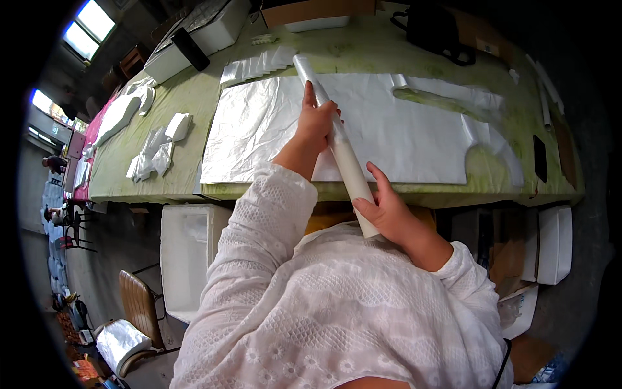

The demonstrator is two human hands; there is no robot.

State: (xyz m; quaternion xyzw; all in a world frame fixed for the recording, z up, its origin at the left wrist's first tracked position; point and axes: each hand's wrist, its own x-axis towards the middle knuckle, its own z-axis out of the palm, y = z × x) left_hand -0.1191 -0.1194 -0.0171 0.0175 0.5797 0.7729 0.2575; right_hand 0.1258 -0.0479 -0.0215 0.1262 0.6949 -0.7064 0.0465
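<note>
A long roll of white plastic film (352,174) slants across in front of me, its near end close to my shirt. My left hand (316,123) is closed around its upper half, index finger stretched along it. Near the lower end, my right hand (396,217) has its thumb across the roll and its index finger extended beside it. The other right fingers are mostly hidden. Beneath the roll's upper part, a wide white plastic sheet (259,129) lies spread on the table, its right side cut into curved strips (495,139).
The table (194,97) has a green cover. Folded white plastic pieces (155,152) lie left, with more behind the sheet (259,65). A dark cylinder (190,50), a black bag (434,32) and a phone (540,158) are around. Below stand a foam box (188,259) and a chair (139,305).
</note>
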